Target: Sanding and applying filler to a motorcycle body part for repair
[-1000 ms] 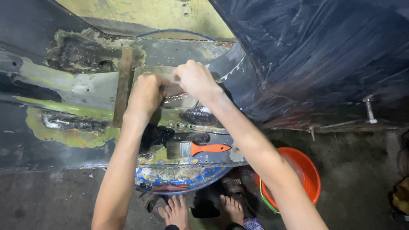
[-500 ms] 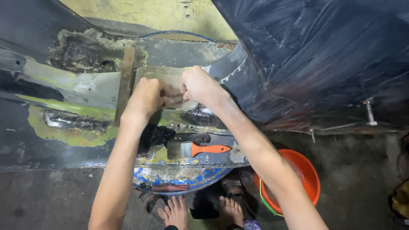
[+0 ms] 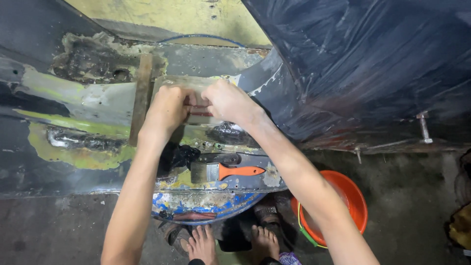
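head view: left hand (image 3: pixel 169 109) and right hand (image 3: pixel 226 102) meet side by side, knuckles nearly touching, on a pale translucent sheet (image 3: pixel 172 84) lying flat on the patched grey panel (image 3: pixel 83 105). both hands curl closed, fingertips pinching or pressing the sheet's near part; can't tell which, fingers hide it. the sheet lies directly under and just beyond both hands, long axis running left-right, and neither hand is clearly nearer. a wooden strip (image 3: pixel 142 98) stands upright just left of the left hand. an orange-handled brush (image 3: pixel 226 172) lies below the hands, handle pointing right, apart from them. an orange bucket (image 3: pixel 354 201) sits on the floor lower right, partly behind the right forearm.
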